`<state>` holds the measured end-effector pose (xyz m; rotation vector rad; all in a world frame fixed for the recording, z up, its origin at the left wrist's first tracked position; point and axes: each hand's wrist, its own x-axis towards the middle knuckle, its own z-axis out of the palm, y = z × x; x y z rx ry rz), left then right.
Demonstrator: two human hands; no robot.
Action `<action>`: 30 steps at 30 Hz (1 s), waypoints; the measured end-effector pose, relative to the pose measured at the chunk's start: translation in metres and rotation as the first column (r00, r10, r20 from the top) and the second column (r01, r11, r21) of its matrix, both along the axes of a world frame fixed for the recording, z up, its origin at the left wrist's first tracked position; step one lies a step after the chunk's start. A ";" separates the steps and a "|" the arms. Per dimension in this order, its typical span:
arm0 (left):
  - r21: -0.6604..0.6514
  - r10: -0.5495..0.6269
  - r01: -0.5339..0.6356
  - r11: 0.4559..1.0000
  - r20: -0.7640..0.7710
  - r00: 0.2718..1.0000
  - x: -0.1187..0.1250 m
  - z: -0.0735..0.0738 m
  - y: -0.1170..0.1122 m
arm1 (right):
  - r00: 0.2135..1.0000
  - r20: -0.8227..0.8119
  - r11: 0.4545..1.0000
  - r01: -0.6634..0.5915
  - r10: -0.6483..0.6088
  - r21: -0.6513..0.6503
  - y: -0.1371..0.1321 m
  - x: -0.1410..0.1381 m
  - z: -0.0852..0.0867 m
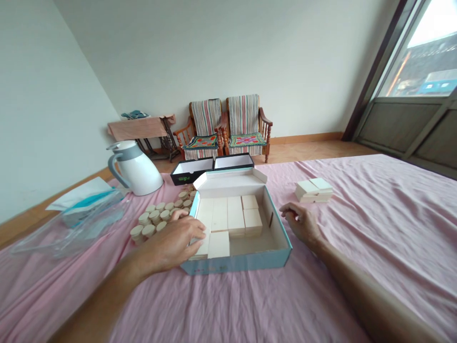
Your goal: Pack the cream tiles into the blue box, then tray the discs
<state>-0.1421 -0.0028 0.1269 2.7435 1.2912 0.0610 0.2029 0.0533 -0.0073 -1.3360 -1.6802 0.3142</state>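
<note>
A light blue cardboard box (246,263) stands open on the pink cloth, its lid flap folded up at the far side. Stacks of flat, pale wooden pieces (235,214) fill its left and middle part; bare cardboard shows at the right. My left hand (178,236) reaches over the box's left wall, fingers apart, with some fingertips on the near-left pieces. To the right of the box, apart from its wall, my right hand (302,221) hovers at or just above the cloth, fingers loosely bent and nothing visible in them. Beyond it lies a small stack of similar wooden pieces (314,190).
Round wooden discs (153,221) sit in piles left of the box. Behind them stand a white and grey jug (139,171) and two black open boxes (193,169) (233,162). A clear plastic bag (82,224) lies at the left. Two wooden armchairs (246,121) face the bed-like surface.
</note>
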 end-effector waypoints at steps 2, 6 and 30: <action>0.059 -0.004 0.000 0.998 0.056 0.998 -0.002 -0.006 0.002 | 1.000 0.001 1.000 -0.017 0.017 -0.019 0.000 -0.001 0.000; 0.233 0.115 -0.234 0.944 0.431 0.895 -0.005 -0.025 0.002 | 0.999 0.028 0.997 -0.040 0.042 -0.067 -0.003 -0.005 0.004; 0.033 0.134 -0.737 0.675 0.977 0.166 -0.020 -0.081 0.000 | 0.471 0.824 0.915 0.077 0.316 -0.395 0.101 0.102 0.070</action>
